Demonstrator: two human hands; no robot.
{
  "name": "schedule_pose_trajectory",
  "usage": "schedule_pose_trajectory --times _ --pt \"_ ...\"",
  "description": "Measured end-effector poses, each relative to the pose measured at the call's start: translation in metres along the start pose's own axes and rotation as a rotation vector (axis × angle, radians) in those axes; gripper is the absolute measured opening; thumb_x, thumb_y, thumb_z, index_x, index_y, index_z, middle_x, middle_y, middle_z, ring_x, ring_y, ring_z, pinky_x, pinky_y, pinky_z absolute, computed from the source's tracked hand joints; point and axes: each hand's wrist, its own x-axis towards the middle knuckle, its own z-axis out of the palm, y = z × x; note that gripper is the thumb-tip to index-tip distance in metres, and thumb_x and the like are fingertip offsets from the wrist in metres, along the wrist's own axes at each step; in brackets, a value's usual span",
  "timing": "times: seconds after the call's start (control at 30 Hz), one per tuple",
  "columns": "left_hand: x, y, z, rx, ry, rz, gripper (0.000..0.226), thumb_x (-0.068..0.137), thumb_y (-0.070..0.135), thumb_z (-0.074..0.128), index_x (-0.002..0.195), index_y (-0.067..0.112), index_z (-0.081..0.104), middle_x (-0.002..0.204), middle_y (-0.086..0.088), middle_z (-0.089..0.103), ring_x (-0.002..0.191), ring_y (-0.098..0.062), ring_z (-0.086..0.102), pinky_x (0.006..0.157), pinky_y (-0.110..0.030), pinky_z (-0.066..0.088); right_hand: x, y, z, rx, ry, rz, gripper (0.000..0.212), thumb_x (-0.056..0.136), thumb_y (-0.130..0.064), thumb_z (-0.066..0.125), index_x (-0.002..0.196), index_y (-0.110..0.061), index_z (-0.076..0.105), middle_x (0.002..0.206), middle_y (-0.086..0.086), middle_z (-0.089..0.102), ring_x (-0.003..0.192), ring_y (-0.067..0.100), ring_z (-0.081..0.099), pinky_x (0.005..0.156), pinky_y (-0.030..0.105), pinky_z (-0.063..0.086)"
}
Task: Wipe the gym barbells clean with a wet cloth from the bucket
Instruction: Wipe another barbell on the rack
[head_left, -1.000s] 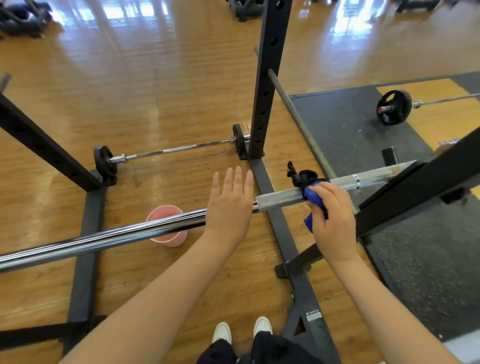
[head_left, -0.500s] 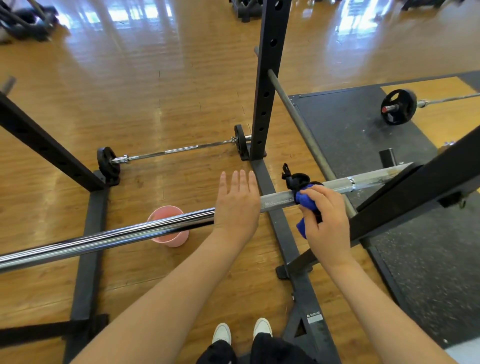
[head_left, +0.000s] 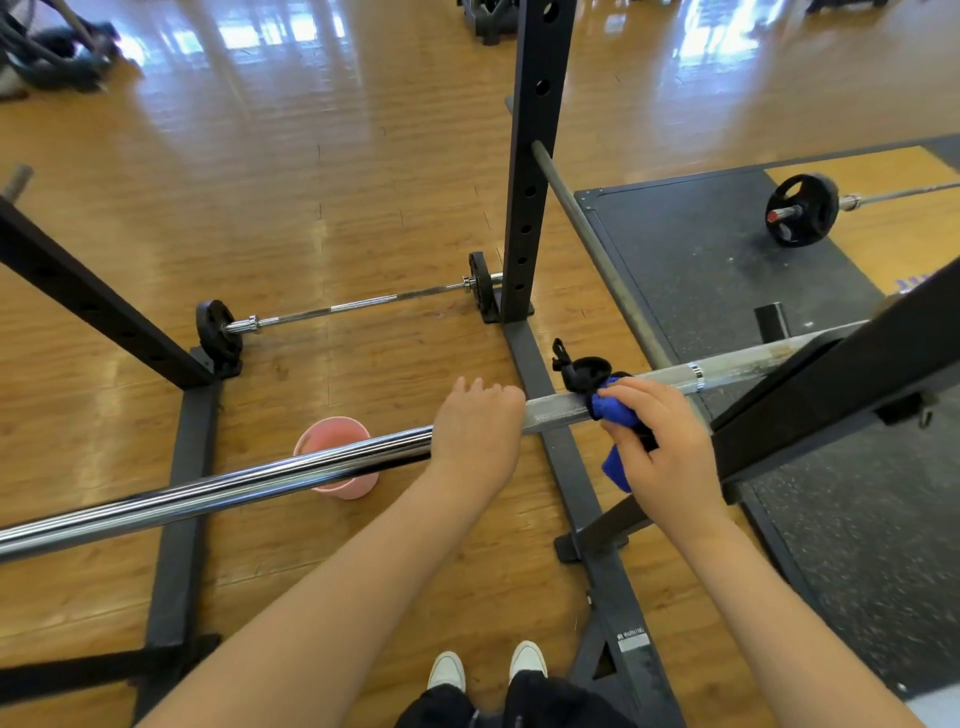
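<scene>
A chrome barbell (head_left: 260, 483) lies across the rack at waist height, running from the lower left to the upper right. My left hand (head_left: 478, 436) sits on top of the bar, its fingers curled over the far side. Just to the right, my right hand (head_left: 670, 457) grips a blue cloth (head_left: 613, 410) and presses it against the bar's rough grey part. The cloth sits beside a black collar clamp (head_left: 582, 371) on the bar. A pink bucket (head_left: 332, 436) stands on the wooden floor beneath the bar, partly hidden by it.
The black rack upright (head_left: 530, 182) rises beyond the bar, and a slanted rack arm (head_left: 857, 374) crosses at the right. A small barbell (head_left: 353, 309) lies on the floor behind. Another barbell with a black plate (head_left: 802, 210) rests on the dark mat. My shoes (head_left: 488, 667) stand below.
My left hand's fingers, straight before, have curled over the bar. My right hand with the cloth has shifted slightly left along the bar, towards the collar clamp.
</scene>
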Motion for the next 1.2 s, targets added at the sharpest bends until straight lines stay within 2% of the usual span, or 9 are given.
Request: schedule_pose_trajectory --times 0.07,0.2,0.3,0.4,0.6,0.77,1.03,1.1,1.2 --pt "0.002 -0.003 -0.006 -0.053 -0.060 -0.002 0.022 0.085 0.003 0.052 0.104 0.013 0.056 0.102 -0.007 0.061 0.092 -0.024 0.054 0.086 -0.034 0.041 0.003 0.000 -0.007 -0.013 0.024 0.024 0.031 0.085 -0.013 0.055 0.112 0.000 0.063 0.108 0.010 0.063 0.105 0.015 0.053 0.100 0.015 0.036" --pt "0.008 -0.007 0.000 0.047 -0.045 0.091 0.039 0.088 0.014 0.052 0.126 0.007 0.046 0.129 -0.011 0.051 0.125 -0.026 0.042 0.114 -0.039 0.019 0.014 -0.021 0.015 -0.118 -0.021 -0.093 0.039 0.087 -0.022 0.047 0.115 0.001 0.063 0.118 0.014 0.061 0.113 0.023 0.052 0.101 0.033 0.040" --pt "0.006 -0.006 0.008 0.159 0.025 0.062 0.062 0.095 0.026 0.041 0.148 0.002 0.018 0.154 -0.017 0.023 0.143 -0.030 0.016 0.117 -0.041 0.004 0.013 -0.029 0.042 -0.207 -0.102 -0.216 0.041 0.087 -0.023 0.047 0.118 0.000 0.063 0.121 0.013 0.063 0.118 0.024 0.051 0.102 0.035 0.036" --pt "0.002 -0.005 0.008 0.159 0.067 0.034 0.066 0.095 0.021 0.041 0.149 0.000 0.010 0.155 -0.019 0.016 0.145 -0.030 0.011 0.117 -0.041 0.000 0.013 -0.004 0.028 -0.225 -0.094 -0.269 0.034 0.090 -0.019 0.047 0.112 -0.001 0.065 0.110 0.012 0.066 0.107 0.025 0.058 0.096 0.039 0.043" --pt "0.003 -0.004 0.006 0.122 0.051 0.066 0.065 0.093 0.013 0.042 0.149 0.000 0.011 0.155 -0.018 0.018 0.145 -0.029 0.013 0.118 -0.040 0.003 0.018 0.012 0.007 -0.219 0.073 -0.167 0.030 0.088 -0.015 0.050 0.107 0.001 0.066 0.100 0.013 0.067 0.097 0.024 0.057 0.090 0.036 0.038" --pt "0.003 -0.004 0.004 0.081 0.038 0.065 0.064 0.094 0.016 0.045 0.149 0.002 0.014 0.155 -0.016 0.020 0.145 -0.027 0.014 0.118 -0.039 0.003 0.013 -0.019 0.040 -0.211 0.011 -0.335 0.026 0.086 -0.014 0.049 0.107 -0.006 0.064 0.099 0.009 0.065 0.096 0.019 0.050 0.082 0.032 0.034" --pt "0.005 -0.005 0.004 0.054 0.015 0.089 0.052 0.086 0.007 0.055 0.136 0.003 0.040 0.142 -0.015 0.042 0.137 -0.027 0.031 0.118 -0.038 0.014 0.018 0.014 0.011 -0.279 0.122 -0.190 0.024 0.086 -0.011 0.051 0.101 0.000 0.067 0.093 0.015 0.064 0.086 0.033 0.058 0.073 0.047 0.045" --pt "0.007 -0.005 0.002 -0.005 -0.019 0.101 0.038 0.085 0.007 0.057 0.122 0.008 0.050 0.126 -0.011 0.053 0.122 -0.024 0.045 0.109 -0.035 0.030 0.016 -0.006 0.019 -0.256 0.123 -0.187 0.024 0.086 -0.014 0.051 0.102 -0.003 0.065 0.092 0.010 0.064 0.088 0.025 0.054 0.076 0.040 0.040" --pt "0.009 -0.009 -0.005 -0.127 -0.120 0.065 0.024 0.084 0.009 0.058 0.107 0.016 0.055 0.100 -0.005 0.059 0.085 -0.018 0.051 0.071 -0.029 0.041 0.012 -0.026 0.028 -0.205 -0.016 -0.198 0.026 0.086 -0.021 0.048 0.103 -0.008 0.064 0.092 0.006 0.062 0.086 0.021 0.053 0.074 0.036 0.041"
